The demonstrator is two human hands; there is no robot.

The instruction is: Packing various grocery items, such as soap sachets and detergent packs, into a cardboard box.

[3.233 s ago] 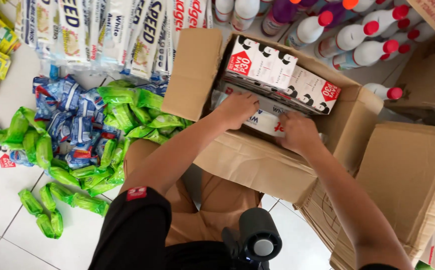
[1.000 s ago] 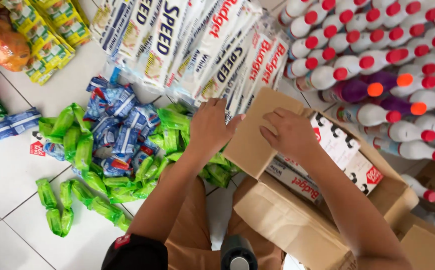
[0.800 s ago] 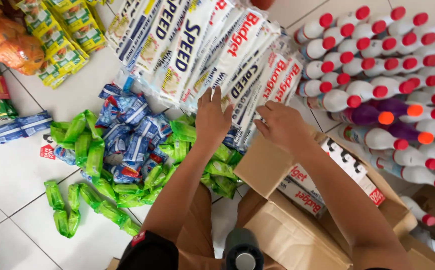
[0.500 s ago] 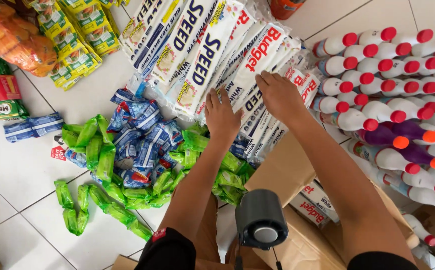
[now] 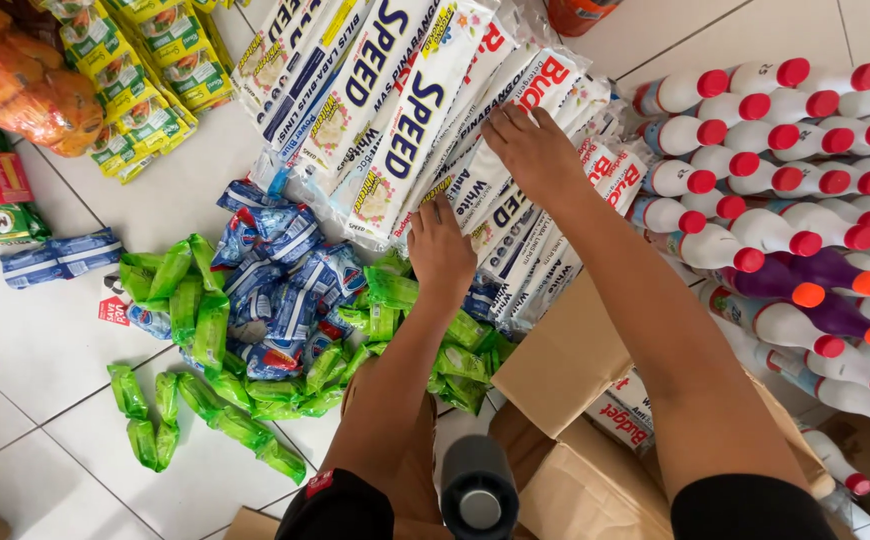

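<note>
Long white detergent bar packs (image 5: pixel 425 110) lie side by side on the tiled floor. My left hand (image 5: pixel 440 250) rests flat on the near ends of the packs, fingers together. My right hand (image 5: pixel 530 150) lies palm down farther up on the red-and-white packs (image 5: pixel 575 85). Neither hand has closed around a pack. An open cardboard box (image 5: pixel 575 400) with white and red cartons inside sits under my right forearm.
Green sachets (image 5: pixel 195 310) and blue sachets (image 5: pixel 275 270) are heaped at left. White bottles with red caps (image 5: pixel 755 160) and purple bottles (image 5: pixel 835 275) lie at right. Yellow-green packets (image 5: pixel 145 80) and an orange bag (image 5: pixel 25 80) sit upper left. A black roll (image 5: pixel 480 495) is near me.
My hands left the cardboard box flap and reached forward onto the long detergent packs. The view tilted up toward the packs.
</note>
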